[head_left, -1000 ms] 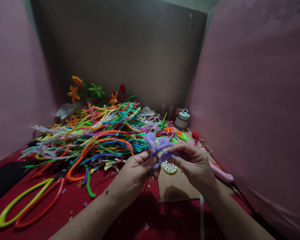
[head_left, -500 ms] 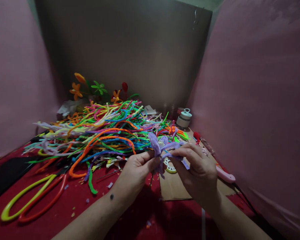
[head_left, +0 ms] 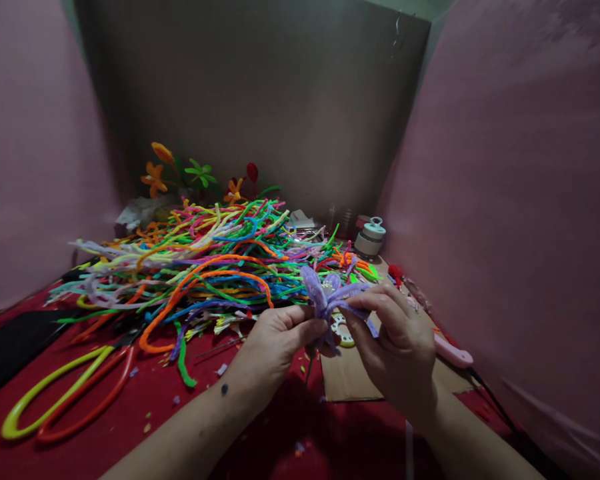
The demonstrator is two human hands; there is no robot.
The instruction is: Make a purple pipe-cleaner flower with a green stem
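A purple pipe-cleaner flower [head_left: 320, 293] with pale stamens at its centre is held up between my two hands. My left hand [head_left: 285, 337] pinches it near the base, thumb in front, and a thin dark stem pokes out below. On the other side my right hand [head_left: 395, 333] is closed with thumb and forefinger on one of the purple petals. Parts of the flower's base are hidden by my left fingers. Behind the hands lies a large heap of coloured pipe cleaners [head_left: 220, 260].
Scissors [head_left: 80, 387] with yellow and red handles lie at the left on the red cloth [head_left: 175, 440]. To the right are cardboard [head_left: 350, 380], a white perforated ring [head_left: 344, 328] and a pink-handled tool [head_left: 453, 351]. Finished flowers [head_left: 200, 173] and a lidded jar [head_left: 370, 237] stand behind.
My left hand and the flower have shifted slightly right, closer to my right hand. Both hands keep hold of the flower.
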